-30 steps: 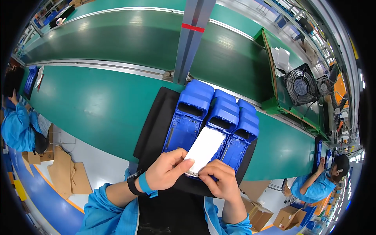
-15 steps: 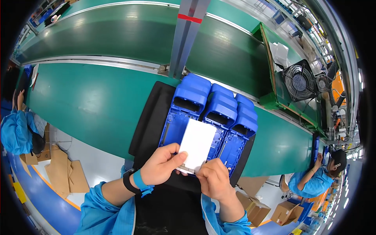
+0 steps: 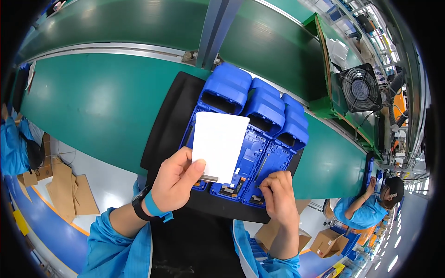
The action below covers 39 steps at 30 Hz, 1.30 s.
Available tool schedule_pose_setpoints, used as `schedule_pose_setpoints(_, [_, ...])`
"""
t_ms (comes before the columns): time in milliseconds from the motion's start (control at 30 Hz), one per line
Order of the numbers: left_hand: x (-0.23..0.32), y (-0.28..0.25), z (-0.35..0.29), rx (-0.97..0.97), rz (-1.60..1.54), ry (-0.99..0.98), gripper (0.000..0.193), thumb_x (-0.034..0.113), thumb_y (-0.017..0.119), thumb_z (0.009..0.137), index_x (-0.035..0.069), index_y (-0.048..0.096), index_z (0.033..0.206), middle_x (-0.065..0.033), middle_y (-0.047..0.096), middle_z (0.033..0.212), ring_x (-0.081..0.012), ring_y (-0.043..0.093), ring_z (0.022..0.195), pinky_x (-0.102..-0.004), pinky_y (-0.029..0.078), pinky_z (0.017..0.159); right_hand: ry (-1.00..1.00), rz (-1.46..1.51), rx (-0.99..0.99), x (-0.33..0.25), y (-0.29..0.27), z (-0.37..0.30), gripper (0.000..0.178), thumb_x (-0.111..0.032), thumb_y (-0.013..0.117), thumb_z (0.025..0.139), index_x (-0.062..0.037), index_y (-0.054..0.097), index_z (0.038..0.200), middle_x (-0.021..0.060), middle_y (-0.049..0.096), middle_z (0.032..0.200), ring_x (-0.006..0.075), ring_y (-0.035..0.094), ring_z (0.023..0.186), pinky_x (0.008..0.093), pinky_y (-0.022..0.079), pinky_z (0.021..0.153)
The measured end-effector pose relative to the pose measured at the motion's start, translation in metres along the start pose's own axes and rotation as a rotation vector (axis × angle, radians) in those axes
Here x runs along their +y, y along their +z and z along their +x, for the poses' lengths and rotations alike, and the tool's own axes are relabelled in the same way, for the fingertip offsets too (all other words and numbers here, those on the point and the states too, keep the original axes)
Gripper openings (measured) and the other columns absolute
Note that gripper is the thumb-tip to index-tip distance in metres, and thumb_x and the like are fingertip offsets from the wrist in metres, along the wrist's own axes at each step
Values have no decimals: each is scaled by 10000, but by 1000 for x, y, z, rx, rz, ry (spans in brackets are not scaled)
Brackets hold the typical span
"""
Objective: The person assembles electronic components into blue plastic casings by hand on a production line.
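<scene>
My left hand [image 3: 178, 178] grips a white rectangular sheet [image 3: 219, 146] near its lower left corner, thumb on top. A short dark strip shows at the sheet's lower edge. Beneath it, three blue plastic housings lie side by side: a left one [image 3: 225, 88], partly covered by the sheet, a middle one [image 3: 252, 150] and a right one [image 3: 274, 162]. Each has a hooded far end and an open shallow tray. My right hand [image 3: 280, 194] hovers at the near end of the right housing, fingertips pinched together; whatever they hold, if anything, is too small to make out.
The housings rest on a black mat [image 3: 162, 125] on the green worktable [image 3: 102, 102]. Behind stand a metal post [image 3: 215, 34] and a green conveyor belt [image 3: 134, 25]. A black fan [image 3: 359, 88] is at the far right. One co-worker [image 3: 366, 204] sits right, another [image 3: 16, 143] left.
My right hand has come away from the sheet's lower edge and moved right, over the right housing. The sheet, still in my left hand, has been raised and shifted left.
</scene>
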<state>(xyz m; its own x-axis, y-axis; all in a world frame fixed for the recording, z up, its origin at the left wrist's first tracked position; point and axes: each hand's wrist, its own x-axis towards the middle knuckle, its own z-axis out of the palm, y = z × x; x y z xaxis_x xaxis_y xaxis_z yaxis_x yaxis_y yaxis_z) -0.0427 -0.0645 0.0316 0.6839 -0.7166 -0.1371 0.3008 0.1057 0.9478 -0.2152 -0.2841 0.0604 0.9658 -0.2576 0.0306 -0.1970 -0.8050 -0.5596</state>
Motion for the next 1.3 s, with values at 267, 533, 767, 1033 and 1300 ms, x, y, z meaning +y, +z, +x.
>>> schedule_pose_setpoints(267, [1,-1,0,-11,-2,18,227,206,532,1056,-18,566,1059,-34,642,882,-25,491,729,-209,421,639,1,-64,-51,0,1,0,121,42,690,777,-29,629,853,105,560,919,295,510,894,374,424,808])
schedule_pose_setpoints(533, [2,-2,0,-18,20,33,228,214,543,1053,-13,555,1040,-78,670,940,-62,594,858,-239,488,748,-9,-95,-90,0,0,1,152,0,729,773,-37,651,899,94,547,935,297,498,882,399,406,784])
schedule_pose_setpoints(767, [1,-3,0,-21,10,22,230,225,551,1050,2,546,998,-73,665,902,-46,570,801,-222,464,696,-6,-109,-122,-1,-2,3,150,2,725,781,-39,658,908,95,543,943,297,495,882,397,404,787])
schedule_pose_setpoints(1033, [-1,-6,0,-23,66,27,261,261,561,1045,8,545,981,-85,667,853,-45,560,748,-216,438,642,28,-79,38,1,6,-5,222,39,778,706,-31,653,876,94,552,925,293,512,878,398,442,762])
schedule_pose_setpoints(1300, [1,-2,0,-12,45,41,266,257,562,1044,-7,560,1015,-98,682,893,-61,598,790,-223,473,679,-7,-124,107,4,12,-17,216,55,750,718,-35,612,858,114,538,947,326,517,926,417,451,808])
